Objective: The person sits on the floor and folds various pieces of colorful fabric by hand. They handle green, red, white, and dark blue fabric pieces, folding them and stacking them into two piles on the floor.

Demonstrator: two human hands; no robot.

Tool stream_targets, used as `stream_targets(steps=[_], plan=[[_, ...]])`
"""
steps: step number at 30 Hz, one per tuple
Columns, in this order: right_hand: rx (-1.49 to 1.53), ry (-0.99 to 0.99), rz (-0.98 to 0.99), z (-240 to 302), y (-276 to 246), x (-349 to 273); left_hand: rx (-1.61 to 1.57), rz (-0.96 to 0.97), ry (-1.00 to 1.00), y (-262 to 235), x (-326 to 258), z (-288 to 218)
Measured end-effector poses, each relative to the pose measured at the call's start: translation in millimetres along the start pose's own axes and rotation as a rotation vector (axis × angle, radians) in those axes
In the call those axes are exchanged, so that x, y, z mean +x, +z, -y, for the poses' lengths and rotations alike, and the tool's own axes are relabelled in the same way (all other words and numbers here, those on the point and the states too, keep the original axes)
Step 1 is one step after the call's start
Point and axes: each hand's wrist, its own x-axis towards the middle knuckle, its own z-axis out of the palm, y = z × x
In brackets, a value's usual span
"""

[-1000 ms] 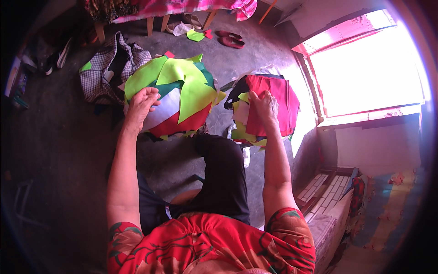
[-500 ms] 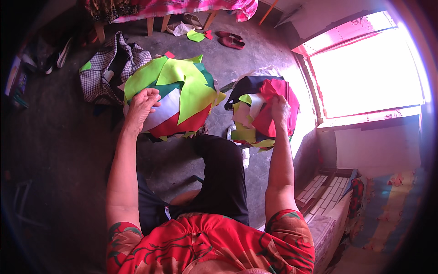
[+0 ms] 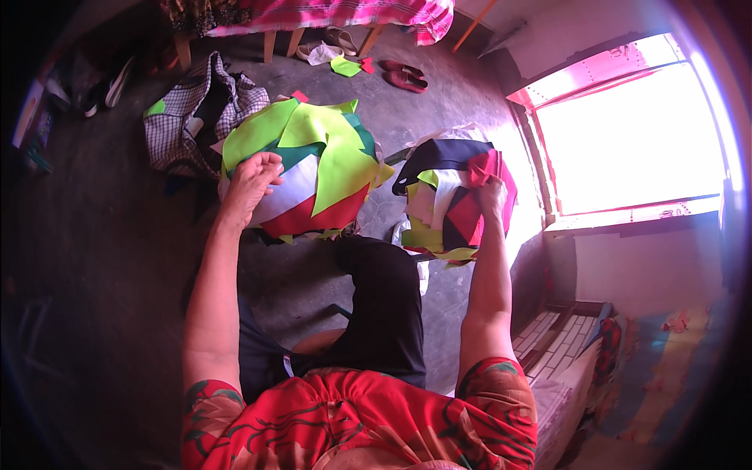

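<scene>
A mound of fabric pieces (image 3: 341, 168), with lime green, dark green, white and red on top, is heaped in front of my left leg. My left hand (image 3: 254, 180) rests at its left side, fingers loosely bent and apart, with no piece seen in them. To the right is a second heap of cut cloth (image 3: 442, 168) in navy, white, lime and red. Above that heap's right side, my right hand (image 3: 493, 190) pinches a red fabric piece (image 3: 485, 166), bunched up at my fingertips. What supports both heaps is mostly hidden beneath the cloth.
A checked cloth bag (image 3: 176, 129) lies on the floor at the left. Dark red shoes (image 3: 404, 77) and a lime scrap (image 3: 345, 66) are farther off, near a bed with a pink cover (image 3: 329, 17). A bright window (image 3: 627, 141) is at right, above a low wooden seat (image 3: 552, 337).
My right hand has drawn the red piece up and gathered it, exposing navy and white cloth underneath. My left hand stays beside the left mound. The whole view has shifted slightly.
</scene>
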Motion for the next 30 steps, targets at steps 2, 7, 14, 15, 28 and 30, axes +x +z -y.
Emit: stream_targets(steps=[2, 7, 14, 15, 28, 30], plan=[[0.360, 0.057, 0.022, -20, 3, -1, -0.003, 0.002, -0.001, -1, 0, 1], [1.364, 0.289, -0.156, -41, -19, -25, -0.002, -0.004, -0.005, -4, -3, 1], [1.096, -0.199, -0.368, -26, -75, -65, 0.009, 0.025, 0.002, 5, 0, 1], [1.035, -0.248, -0.340, -9, -79, -73, 0.007, 0.038, 0.004, 6, 1, 1], [2.310, 0.329, 0.983, 222, -24, -193, -0.625, 0.369, -0.121, 15, -22, -21], [2.269, 0.392, 1.006, 221, -3, -198, -0.621, 0.373, -0.012, 7, -15, -2]])
